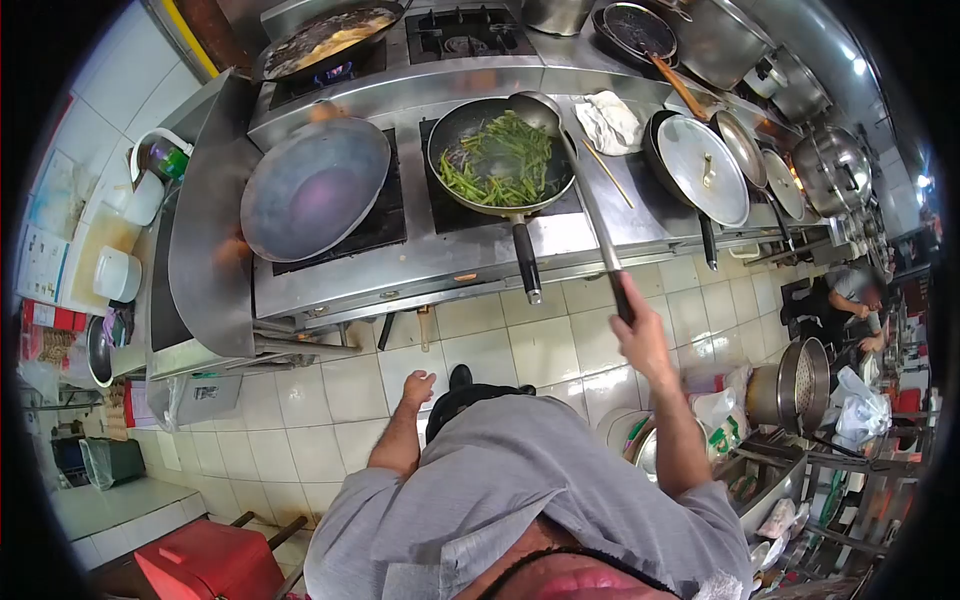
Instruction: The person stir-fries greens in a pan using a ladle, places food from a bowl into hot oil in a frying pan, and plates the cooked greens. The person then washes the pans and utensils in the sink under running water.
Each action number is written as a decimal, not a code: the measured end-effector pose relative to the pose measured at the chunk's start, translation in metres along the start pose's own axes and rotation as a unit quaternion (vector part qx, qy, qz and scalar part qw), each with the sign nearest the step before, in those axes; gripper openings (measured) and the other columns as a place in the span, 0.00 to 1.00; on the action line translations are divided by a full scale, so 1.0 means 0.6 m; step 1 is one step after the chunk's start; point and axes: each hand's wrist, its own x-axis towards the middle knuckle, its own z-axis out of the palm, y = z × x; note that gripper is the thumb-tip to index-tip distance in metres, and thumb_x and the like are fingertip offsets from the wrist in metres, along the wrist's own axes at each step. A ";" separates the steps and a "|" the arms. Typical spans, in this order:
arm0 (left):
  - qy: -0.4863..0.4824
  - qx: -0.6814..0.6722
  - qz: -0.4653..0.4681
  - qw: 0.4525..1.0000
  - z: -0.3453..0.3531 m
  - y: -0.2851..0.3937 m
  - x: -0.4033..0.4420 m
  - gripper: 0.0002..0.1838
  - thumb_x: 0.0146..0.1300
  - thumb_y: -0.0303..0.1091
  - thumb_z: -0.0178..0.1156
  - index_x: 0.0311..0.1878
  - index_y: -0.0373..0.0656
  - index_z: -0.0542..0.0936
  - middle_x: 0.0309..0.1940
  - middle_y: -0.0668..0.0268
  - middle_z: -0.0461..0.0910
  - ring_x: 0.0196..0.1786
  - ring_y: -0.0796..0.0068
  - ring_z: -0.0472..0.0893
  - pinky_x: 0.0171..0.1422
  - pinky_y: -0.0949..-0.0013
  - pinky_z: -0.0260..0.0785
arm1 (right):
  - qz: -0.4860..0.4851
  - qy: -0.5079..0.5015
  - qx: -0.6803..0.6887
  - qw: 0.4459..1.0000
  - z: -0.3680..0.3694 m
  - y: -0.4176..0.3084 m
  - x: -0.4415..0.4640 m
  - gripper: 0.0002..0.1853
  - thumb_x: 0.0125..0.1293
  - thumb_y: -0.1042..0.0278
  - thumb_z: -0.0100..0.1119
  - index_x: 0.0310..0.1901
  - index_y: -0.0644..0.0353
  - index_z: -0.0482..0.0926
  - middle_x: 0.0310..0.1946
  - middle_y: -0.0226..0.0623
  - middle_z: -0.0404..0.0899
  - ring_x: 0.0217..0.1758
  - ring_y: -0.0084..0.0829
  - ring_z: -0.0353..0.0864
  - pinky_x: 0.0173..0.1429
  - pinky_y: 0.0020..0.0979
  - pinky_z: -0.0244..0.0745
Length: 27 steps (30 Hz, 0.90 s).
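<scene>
My right hand [643, 335] is wrapped round the black handle of a long metal ladle [598, 210]. The ladle's bowl rests at the upper right rim of a dark pan [450, 140], which holds cut green vegetables [505, 160]. The pan sits on the stove, its black handle [526, 262] pointing towards me. My left hand [419, 388] hangs over the floor near my body, its fingers curled, with nothing visible in them.
Left of the pan is a large empty wok [315, 190]. Behind, another pan [335, 42] holds frying food over a flame. A white cloth [608, 123], a thin stick [607, 172] and a lidded pan [703, 170] lie to the right. Another person [850, 300] is at far right.
</scene>
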 end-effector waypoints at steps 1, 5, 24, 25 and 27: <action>-0.001 0.002 0.000 1.000 0.002 -0.008 0.000 0.28 0.54 0.41 0.61 0.54 0.34 0.68 0.32 0.56 0.78 0.22 0.70 0.78 0.21 0.70 0.72 | -0.030 0.001 0.024 0.999 0.024 0.023 0.007 0.34 0.52 0.77 0.55 0.63 0.57 0.60 0.24 0.45 0.72 0.25 0.30 0.72 0.32 0.28 0.68; 0.001 0.039 -0.021 0.999 -0.020 -0.021 0.010 0.27 0.54 0.40 0.60 0.54 0.34 0.68 0.30 0.56 0.78 0.22 0.70 0.78 0.21 0.70 0.72 | 0.117 -0.092 0.105 0.983 0.008 -0.032 -0.038 0.33 0.53 0.76 0.55 0.64 0.58 0.60 0.21 0.30 0.69 0.20 0.19 0.67 0.26 0.22 0.65; -0.282 -0.283 0.105 0.911 0.130 0.253 -0.106 0.31 0.59 0.61 0.50 0.51 0.41 0.67 0.34 0.62 0.74 0.31 0.72 0.75 0.35 0.69 0.70 | 0.027 -0.104 -0.008 0.994 0.052 -0.038 0.004 0.32 0.54 0.76 0.54 0.63 0.56 0.61 0.38 0.56 0.76 0.35 0.42 0.78 0.42 0.33 0.71; -0.318 -0.340 0.093 0.880 0.141 0.315 -0.141 0.34 0.58 0.64 0.48 0.53 0.41 0.66 0.37 0.59 0.75 0.34 0.70 0.76 0.38 0.66 0.70 | 0.001 -0.114 -0.022 0.993 0.031 -0.043 -0.007 0.32 0.54 0.76 0.54 0.63 0.55 0.61 0.38 0.55 0.76 0.35 0.39 0.78 0.42 0.33 0.71; -0.379 -0.422 0.103 0.817 0.150 0.419 -0.201 0.37 0.57 0.67 0.45 0.52 0.40 0.66 0.40 0.58 0.75 0.38 0.68 0.76 0.41 0.64 0.70 | -0.090 -0.102 -0.041 0.990 -0.027 -0.008 -0.028 0.33 0.54 0.77 0.55 0.64 0.54 0.60 0.34 0.50 0.77 0.31 0.30 0.75 0.39 0.30 0.70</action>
